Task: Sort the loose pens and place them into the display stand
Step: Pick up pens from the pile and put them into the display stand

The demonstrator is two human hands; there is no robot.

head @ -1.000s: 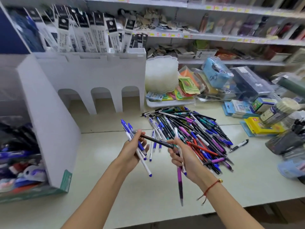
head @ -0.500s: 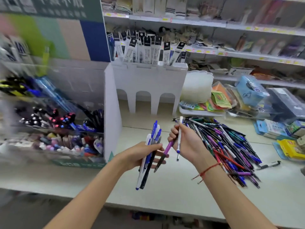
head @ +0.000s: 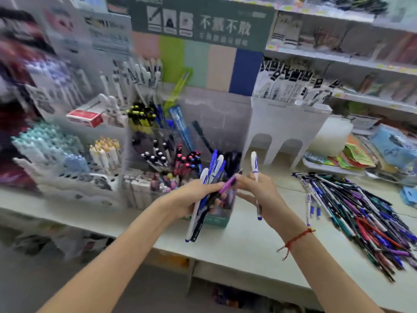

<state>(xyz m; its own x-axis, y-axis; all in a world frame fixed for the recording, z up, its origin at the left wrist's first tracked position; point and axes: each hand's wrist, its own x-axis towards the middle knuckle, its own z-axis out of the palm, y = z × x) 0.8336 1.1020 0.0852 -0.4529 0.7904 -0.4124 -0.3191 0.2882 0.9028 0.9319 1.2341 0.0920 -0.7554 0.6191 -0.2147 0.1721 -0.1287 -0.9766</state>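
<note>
Shop shelves rise behind our pale counter (head: pixel 248 240). Our left hand (head: pixel 191 199) grips a bundle of pens (head: pixel 203 199) before the display stand (head: pixel 162 159); our right hand (head: pixel 259 190) pinches a white pen (head: pixel 255 177) upright. Loose pens (head: pixel 361 213) lie right.

a fanned bunch of blue-and-white pens (head: pixel 208 190) stands upright just before the display stand (head: pixel 180 141); a purple pen (head: pixel 228 185) crosses it; a white pen (head: pixel 256 177) stands beside; the loose pile (head: pixel 361 213) lies right of the stand.
</note>
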